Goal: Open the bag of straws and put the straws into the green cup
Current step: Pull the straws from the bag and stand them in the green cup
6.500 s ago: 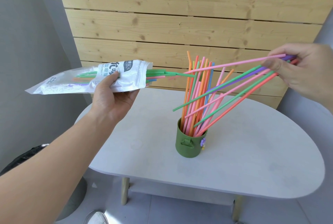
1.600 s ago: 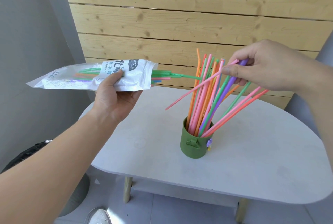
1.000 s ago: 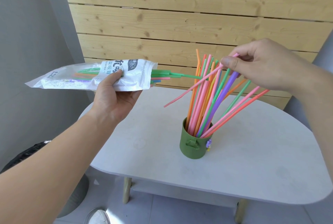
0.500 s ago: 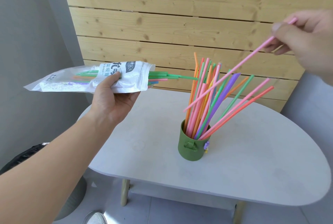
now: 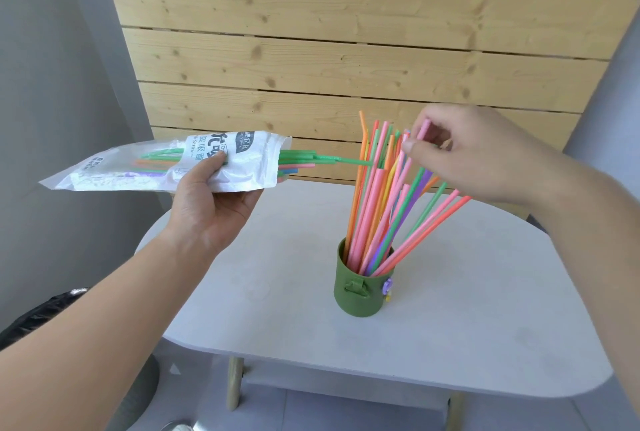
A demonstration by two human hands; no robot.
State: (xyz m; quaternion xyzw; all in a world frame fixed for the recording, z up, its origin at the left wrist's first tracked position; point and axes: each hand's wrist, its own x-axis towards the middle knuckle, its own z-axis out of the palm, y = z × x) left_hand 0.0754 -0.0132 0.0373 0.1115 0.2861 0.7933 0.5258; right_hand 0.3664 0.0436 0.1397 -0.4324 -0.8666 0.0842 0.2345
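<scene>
A green cup (image 5: 360,292) stands on the white table (image 5: 485,326), packed with several coloured straws (image 5: 374,209) that fan up and to the right. My left hand (image 5: 211,198) grips the white straw bag (image 5: 166,167) level in the air, left of the cup; green, pink and blue straw ends stick out of its open mouth (image 5: 311,162). My right hand (image 5: 464,157) hovers above the cup and pinches the top of a pink straw (image 5: 420,131) whose lower part runs down among the straws in the cup.
A wooden slat panel (image 5: 346,49) stands right behind the table. Grey walls close both sides. A black bin bag (image 5: 41,313) sits low at the left, below my forearm. The table's wooden legs (image 5: 235,385) show underneath.
My right hand came down and left from high at the right, bringing the pink straw from a slanted hold into the cup with the others. The bag has stayed level in my left hand.
</scene>
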